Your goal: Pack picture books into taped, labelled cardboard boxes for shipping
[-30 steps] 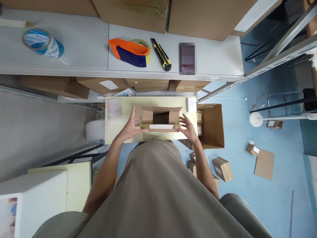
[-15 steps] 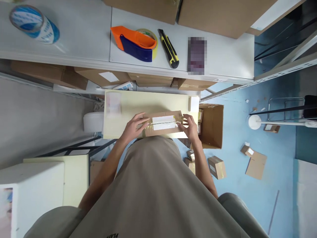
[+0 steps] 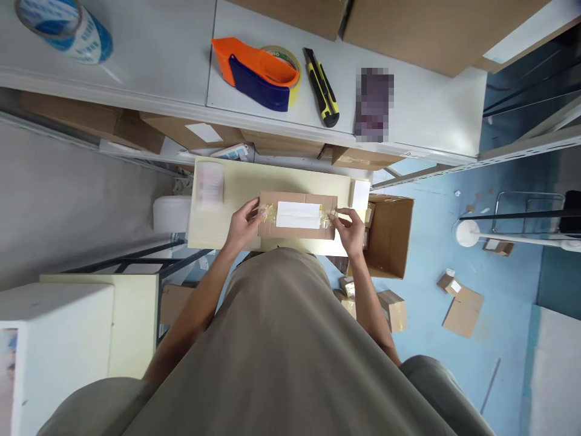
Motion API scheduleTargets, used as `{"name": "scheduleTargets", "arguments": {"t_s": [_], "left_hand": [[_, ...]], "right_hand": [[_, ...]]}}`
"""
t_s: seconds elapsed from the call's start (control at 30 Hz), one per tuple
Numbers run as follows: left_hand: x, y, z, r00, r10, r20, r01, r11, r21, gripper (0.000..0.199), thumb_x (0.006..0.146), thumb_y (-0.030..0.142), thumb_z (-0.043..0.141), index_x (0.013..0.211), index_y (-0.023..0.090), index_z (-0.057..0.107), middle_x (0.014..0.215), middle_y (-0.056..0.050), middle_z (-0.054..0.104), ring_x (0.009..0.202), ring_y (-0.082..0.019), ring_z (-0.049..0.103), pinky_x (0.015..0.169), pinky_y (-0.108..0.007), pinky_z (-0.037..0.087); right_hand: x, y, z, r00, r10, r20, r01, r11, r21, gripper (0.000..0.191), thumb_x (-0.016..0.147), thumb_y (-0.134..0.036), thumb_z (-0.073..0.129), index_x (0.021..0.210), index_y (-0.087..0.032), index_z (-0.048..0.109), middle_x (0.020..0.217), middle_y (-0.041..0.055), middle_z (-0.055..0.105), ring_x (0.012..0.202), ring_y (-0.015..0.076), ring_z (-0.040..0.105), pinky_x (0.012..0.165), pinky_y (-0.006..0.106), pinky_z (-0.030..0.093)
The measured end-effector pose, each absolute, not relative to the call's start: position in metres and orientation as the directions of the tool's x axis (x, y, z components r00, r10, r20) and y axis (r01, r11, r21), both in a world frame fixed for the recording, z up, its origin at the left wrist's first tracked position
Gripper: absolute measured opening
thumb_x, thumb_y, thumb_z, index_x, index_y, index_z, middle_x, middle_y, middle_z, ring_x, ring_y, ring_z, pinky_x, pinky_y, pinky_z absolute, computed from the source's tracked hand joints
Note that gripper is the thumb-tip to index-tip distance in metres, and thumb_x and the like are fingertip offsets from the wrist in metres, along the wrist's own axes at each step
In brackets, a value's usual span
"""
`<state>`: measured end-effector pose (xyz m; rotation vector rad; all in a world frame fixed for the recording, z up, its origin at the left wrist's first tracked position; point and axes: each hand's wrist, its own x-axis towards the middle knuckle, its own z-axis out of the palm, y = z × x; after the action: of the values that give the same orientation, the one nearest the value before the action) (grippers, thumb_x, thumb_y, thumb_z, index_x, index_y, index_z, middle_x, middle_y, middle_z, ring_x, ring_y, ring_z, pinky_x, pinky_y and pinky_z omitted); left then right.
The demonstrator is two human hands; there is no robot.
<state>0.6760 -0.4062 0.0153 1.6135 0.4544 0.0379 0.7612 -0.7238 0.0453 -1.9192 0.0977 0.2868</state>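
A flat brown cardboard box (image 3: 297, 234) lies on the pale yellow tabletop, its long side running left to right. A white label (image 3: 298, 215) sits on its upper face, with shiny clear tape (image 3: 270, 213) showing at either side. My left hand (image 3: 245, 224) grips the box's left end, thumb over the taped part and fingers at the edge. At the opposite end, my right hand (image 3: 350, 230) has its thumb and forefinger closed on the taped edge. Whether loose tape is pinched between the fingers, I cannot tell.
On the grey shelf ahead lie an orange and blue tape dispenser (image 3: 256, 75), a box cutter (image 3: 321, 88) and a blue-white roll (image 3: 68, 30). An open carton (image 3: 391, 236) stands right of the yellow table (image 3: 240, 175). Small boxes (image 3: 393, 309) lie on the blue floor.
The box's labelled face has turned more fully up toward me, and the box sits slightly farther forward. Both hands have shifted with it, staying at its ends.
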Motion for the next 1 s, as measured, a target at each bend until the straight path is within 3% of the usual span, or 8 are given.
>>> {"name": "scheduleTargets", "arguments": {"t_s": [0.2, 0.43, 0.57, 0.67, 0.83, 0.9, 1.0], "left_hand": [[0.691, -0.399, 0.008, 0.912, 0.331, -0.244, 0.292, -0.103, 0.951, 0.059, 0.093, 0.057, 0.075, 0.141, 0.022, 0.068, 0.134, -0.013, 0.077, 0.132, -0.033, 0.070, 0.113, -0.050, 0.059], [0.692, -0.394, -0.005, 0.919, 0.315, -0.238, 0.288, -0.123, 0.950, 0.058, 0.090, 0.055, 0.077, 0.137, 0.023, 0.068, 0.133, -0.014, 0.076, 0.125, -0.033, 0.073, 0.111, -0.054, 0.059], [0.693, -0.391, 0.004, 0.915, 0.373, -0.153, 0.268, -0.277, 0.923, 0.052, 0.086, 0.046, 0.079, 0.133, 0.025, 0.070, 0.137, -0.013, 0.074, 0.128, -0.034, 0.071, 0.109, -0.053, 0.060], [0.709, -0.387, 0.033, 0.921, 0.389, -0.005, 0.193, -0.446, 0.874, 0.046, 0.088, 0.036, 0.074, 0.133, 0.026, 0.070, 0.141, -0.011, 0.073, 0.133, -0.032, 0.068, 0.117, -0.051, 0.055], [0.758, -0.377, 0.113, 0.890, 0.376, 0.258, -0.030, -0.517, 0.856, 0.038, 0.097, 0.028, 0.062, 0.134, 0.025, 0.071, 0.138, -0.009, 0.075, 0.129, -0.029, 0.071, 0.117, -0.048, 0.054], [0.778, -0.374, 0.142, 0.860, 0.399, 0.318, -0.077, -0.515, 0.854, 0.036, 0.098, 0.024, 0.061, 0.132, 0.025, 0.072, 0.135, -0.008, 0.076, 0.127, -0.028, 0.072, 0.117, -0.047, 0.055], [0.803, -0.373, 0.167, 0.823, 0.423, 0.380, -0.149, -0.485, 0.862, 0.035, 0.098, 0.020, 0.059, 0.129, 0.024, 0.073, 0.132, -0.008, 0.078, 0.126, -0.027, 0.073, 0.118, -0.047, 0.054]], "right_hand": [[0.765, -0.707, 0.031, 0.961, 0.056, -0.273, -0.218, -0.459, -0.861, 0.050, 0.087, -0.070, 0.076, 0.107, -0.024, 0.069, 0.119, 0.0122, 0.078, 0.099, 0.0313, 0.079, 0.085, 0.047, 0.070], [0.764, -0.706, 0.032, 0.967, 0.125, -0.224, -0.121, -0.550, -0.826, 0.039, 0.098, -0.059, 0.063, 0.114, -0.024, 0.069, 0.123, 0.0135, 0.076, 0.106, 0.0316, 0.077, 0.093, 0.051, 0.067], [0.764, -0.703, 0.053, 0.966, 0.172, -0.192, -0.009, -0.722, -0.692, 0.031, 0.101, -0.047, 0.058, 0.116, -0.025, 0.072, 0.134, 0.0167, 0.071, 0.109, 0.0348, 0.077, 0.095, 0.055, 0.064], [0.780, -0.681, 0.082, 0.974, 0.223, -0.038, 0.155, -0.780, -0.607, 0.033, 0.103, -0.039, 0.054, 0.124, -0.022, 0.072, 0.145, 0.0193, 0.066, 0.125, 0.0374, 0.071, 0.104, 0.057, 0.060], [0.837, -0.602, 0.161, 0.858, 0.417, 0.300, 0.514, -0.706, -0.487, 0.044, 0.107, -0.032, 0.052, 0.148, -0.017, 0.058, 0.159, 0.0204, 0.057, 0.147, 0.0344, 0.055, 0.123, 0.052, 0.046], [0.863, -0.564, 0.191, 0.794, 0.500, 0.346, 0.607, -0.692, -0.391, 0.048, 0.107, -0.028, 0.051, 0.152, -0.013, 0.053, 0.159, 0.0227, 0.055, 0.151, 0.0329, 0.050, 0.126, 0.050, 0.043], [0.896, -0.514, 0.219, 0.774, 0.577, 0.261, 0.631, -0.739, -0.235, 0.052, 0.103, -0.026, 0.058, 0.151, -0.007, 0.052, 0.152, 0.0269, 0.060, 0.143, 0.0358, 0.057, 0.123, 0.050, 0.043]]}}
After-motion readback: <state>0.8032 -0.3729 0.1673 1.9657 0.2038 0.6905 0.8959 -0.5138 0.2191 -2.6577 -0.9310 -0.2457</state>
